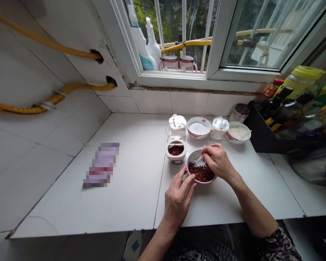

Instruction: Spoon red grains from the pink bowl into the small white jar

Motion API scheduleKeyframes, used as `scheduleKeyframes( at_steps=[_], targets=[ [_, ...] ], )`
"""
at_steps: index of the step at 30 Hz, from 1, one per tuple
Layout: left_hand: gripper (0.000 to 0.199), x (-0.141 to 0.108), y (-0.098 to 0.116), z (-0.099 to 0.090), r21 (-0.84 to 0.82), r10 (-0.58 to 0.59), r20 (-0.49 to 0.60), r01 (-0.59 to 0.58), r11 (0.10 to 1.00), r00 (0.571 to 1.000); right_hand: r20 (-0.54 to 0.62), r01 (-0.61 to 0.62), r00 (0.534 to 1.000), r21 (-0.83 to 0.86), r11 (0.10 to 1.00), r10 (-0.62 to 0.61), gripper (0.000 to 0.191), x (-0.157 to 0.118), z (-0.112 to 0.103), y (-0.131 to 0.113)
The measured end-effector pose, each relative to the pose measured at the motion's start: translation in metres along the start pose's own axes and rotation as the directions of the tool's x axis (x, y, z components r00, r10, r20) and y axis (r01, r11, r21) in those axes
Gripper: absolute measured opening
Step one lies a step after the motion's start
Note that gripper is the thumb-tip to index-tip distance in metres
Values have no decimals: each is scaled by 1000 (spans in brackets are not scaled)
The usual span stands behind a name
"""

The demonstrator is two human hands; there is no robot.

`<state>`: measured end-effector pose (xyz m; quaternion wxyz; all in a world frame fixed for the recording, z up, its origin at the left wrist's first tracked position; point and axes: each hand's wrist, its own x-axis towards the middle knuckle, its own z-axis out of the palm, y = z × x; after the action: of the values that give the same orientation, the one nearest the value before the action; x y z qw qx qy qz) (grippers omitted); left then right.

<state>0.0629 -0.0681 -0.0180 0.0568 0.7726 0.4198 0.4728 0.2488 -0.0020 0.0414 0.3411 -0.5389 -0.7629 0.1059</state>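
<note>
A round bowl [203, 181] with a pink rim holds dark red-brown peppercorn-like bits [203, 173]. My left hand [179, 194] grips the bowl's left rim with its fingers. Over the right side of the bowl, my right hand [218, 161] pinches a small white spoon [197, 160], whose tip rests by the bits. Just left of the bowl stands an open square-sided jar [176, 157] with similar dark bits inside. Behind are a lidded clear jar [177, 123], a bowl of white powder [199, 135], a smaller lidded jar [219, 127] and a bowl of pale grains [238, 132].
A blurred purple packet [101, 165] lies on the white counter [136, 195] at the left. A black box [263, 139] of bottles stands at the right. Spray bottles [152, 43] and two pink-rimmed jars [170, 63] are on the window sill; yellow hoses [81, 86] run along the left wall.
</note>
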Motion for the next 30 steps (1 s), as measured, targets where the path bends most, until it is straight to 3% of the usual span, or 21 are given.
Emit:
scheduleKeyframes(
  at_steps=[8, 15, 19, 23, 30],
  targets=[
    [22, 0, 1, 0, -2, -3, -1, 3, 1000, 1000, -30, -170, 983, 197, 965, 180, 16, 5, -17, 0],
    [22, 0, 1, 0, 9, -5, 4, 5, 1000, 1000, 58, -347, 930, 460, 817, 363, 14, 6, -19, -2],
    [22, 0, 1, 0, 4, -3, -4, 3, 1000, 1000, 65, -390, 909, 480, 786, 412, 13, 7, -18, -2],
    [23, 1, 1, 0, -4, -5, 3, 5, 1000, 1000, 105, -420, 885, 604, 678, 454, 14, 8, -18, 1],
    [22, 0, 1, 1, -7, -8, -9, 8, 1000, 1000, 83, -364, 881, 746, 557, 465, 18, 11, -13, 0]
  ],
)
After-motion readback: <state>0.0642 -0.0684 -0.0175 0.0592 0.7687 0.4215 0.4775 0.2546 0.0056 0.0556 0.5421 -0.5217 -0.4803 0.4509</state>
